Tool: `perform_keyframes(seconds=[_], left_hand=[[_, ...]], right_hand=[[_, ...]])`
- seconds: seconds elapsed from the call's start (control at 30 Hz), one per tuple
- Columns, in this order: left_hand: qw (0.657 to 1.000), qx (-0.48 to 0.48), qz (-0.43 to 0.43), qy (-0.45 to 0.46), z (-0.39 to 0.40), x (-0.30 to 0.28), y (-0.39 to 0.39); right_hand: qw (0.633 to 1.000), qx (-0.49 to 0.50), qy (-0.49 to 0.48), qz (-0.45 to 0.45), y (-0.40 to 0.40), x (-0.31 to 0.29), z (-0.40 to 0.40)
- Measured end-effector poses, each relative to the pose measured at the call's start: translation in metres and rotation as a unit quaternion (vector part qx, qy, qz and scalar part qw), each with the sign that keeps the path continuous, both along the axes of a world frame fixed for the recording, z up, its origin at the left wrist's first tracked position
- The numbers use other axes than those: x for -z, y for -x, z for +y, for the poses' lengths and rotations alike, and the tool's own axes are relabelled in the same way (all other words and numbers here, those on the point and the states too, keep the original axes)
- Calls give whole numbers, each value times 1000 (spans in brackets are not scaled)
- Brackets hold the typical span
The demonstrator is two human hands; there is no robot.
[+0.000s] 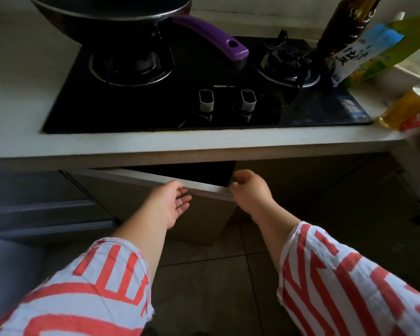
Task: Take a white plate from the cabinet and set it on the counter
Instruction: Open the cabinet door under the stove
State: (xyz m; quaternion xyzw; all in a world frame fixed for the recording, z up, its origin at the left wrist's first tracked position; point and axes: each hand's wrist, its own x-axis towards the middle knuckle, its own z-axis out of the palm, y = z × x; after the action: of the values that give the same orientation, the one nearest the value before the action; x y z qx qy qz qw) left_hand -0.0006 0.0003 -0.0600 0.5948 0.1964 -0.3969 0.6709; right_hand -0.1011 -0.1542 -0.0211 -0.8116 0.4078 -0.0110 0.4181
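Observation:
Below the pale counter point(155, 144), a grey cabinet door point(201, 221) stands partly swung out towards me. Behind it the cabinet's inside point(192, 172) is dark, and no white plate shows anywhere. My left hand point(172, 202) is palm up with its fingers spread, their tips at the door's top edge. My right hand point(250, 190) is curled around the door's free upper corner. Both forearms reach forward out of red-and-white striped sleeves.
A black gas hob point(155, 105) with two knobs is set into the counter. A dark wok point(107, 18) with a purple handle point(214, 37) sits on its left burner. Bottles and a packet point(364, 54) crowd the counter's right end. Grey drawers point(39, 209) are at the left, above a tiled floor.

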Motion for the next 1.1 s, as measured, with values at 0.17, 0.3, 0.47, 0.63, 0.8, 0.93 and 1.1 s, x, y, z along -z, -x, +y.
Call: perform_keyframes(seconds=[0.17, 0.3, 0.47, 0.63, 0.8, 0.93, 1.1], left_hand=[[999, 10, -16, -29, 32, 8, 21], [997, 39, -34, -54, 58, 8, 35], [990, 91, -52, -89, 99, 2, 50], [975, 136, -96, -149, 157, -3, 56], [942, 139, -168, -257, 218, -12, 59], [931, 192, -181, -254, 266, -20, 50], [892, 247, -230, -302, 316, -27, 30]], right_hand=[[984, -157, -11, 82, 2, -9, 37], [967, -219, -24, 127, 11, -5, 76], [958, -224, -73, 162, 16, -4, 121], [926, -226, -221, 208, 17, -4, 175], [894, -252, -312, 200, 11, 6, 246], [889, -283, -316, 169, 0, 20, 304], [894, -355, -224, 155, -22, 29, 353]])
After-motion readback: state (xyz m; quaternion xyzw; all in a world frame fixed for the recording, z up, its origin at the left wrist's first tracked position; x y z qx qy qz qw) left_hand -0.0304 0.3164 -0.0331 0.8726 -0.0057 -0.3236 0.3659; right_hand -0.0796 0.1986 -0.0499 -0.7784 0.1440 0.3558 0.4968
